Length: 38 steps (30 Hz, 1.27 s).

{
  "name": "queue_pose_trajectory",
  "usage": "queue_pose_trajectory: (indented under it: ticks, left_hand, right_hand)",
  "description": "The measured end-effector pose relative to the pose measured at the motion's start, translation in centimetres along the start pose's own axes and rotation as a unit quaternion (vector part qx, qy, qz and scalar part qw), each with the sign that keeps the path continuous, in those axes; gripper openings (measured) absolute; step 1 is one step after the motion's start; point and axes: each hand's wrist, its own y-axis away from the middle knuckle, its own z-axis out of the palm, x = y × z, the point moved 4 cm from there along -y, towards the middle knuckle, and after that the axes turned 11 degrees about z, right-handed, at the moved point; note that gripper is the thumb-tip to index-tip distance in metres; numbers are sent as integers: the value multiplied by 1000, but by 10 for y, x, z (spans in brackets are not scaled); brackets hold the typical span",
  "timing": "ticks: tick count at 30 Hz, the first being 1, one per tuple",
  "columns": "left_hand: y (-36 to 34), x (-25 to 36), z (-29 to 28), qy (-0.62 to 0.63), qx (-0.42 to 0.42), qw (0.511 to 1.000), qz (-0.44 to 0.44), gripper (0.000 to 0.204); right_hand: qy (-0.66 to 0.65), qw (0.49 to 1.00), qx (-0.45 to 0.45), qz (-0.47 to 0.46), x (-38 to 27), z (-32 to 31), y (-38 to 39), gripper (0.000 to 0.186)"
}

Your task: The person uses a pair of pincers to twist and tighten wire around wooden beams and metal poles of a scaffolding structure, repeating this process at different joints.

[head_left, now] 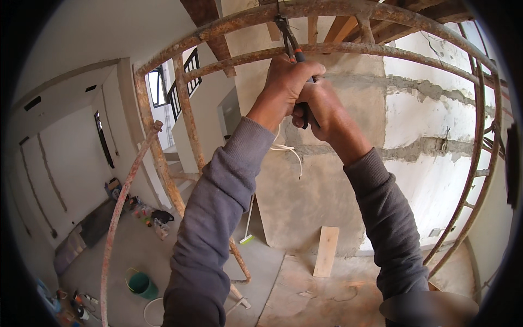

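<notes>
Both my arms, in grey sleeves, reach up to a rusty scaffold frame overhead. My left hand and my right hand are clasped together around the dark and orange handles of a pair of pliers. The pliers' jaws point up and meet the top rusty tube near a thin wire. A white cord hangs below my hands.
A rough concrete column and a white block wall stand behind the frame. A loose rusty pole leans at left. Far below lie a green bucket, a wooden board, a broom and scattered items.
</notes>
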Motion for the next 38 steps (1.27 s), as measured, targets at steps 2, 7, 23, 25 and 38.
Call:
queue_pose_trajectory:
  ticks: [2, 7, 23, 25, 38]
  left_hand:
    - [1, -2, 5, 35, 11, 999, -11, 24]
    - [1, -3, 25, 202, -5, 977, -64, 19]
    - [-11, 21, 58, 447, 25, 894, -3, 39]
    - [-22, 17, 53, 472, 11, 881, -41, 46]
    - [-40, -15, 49, 406, 69, 910, -50, 46]
  right_hand:
    - [136, 989, -13, -51, -10, -5, 8, 11]
    - [414, 895, 0, -164, -40, -17, 21, 13]
    - [657, 544, 282, -439, -97, -35, 43, 27]
    - [661, 497, 328, -457, -95, -33, 45, 28]
    - [588, 699, 231, -335, -74, -37, 54, 46]
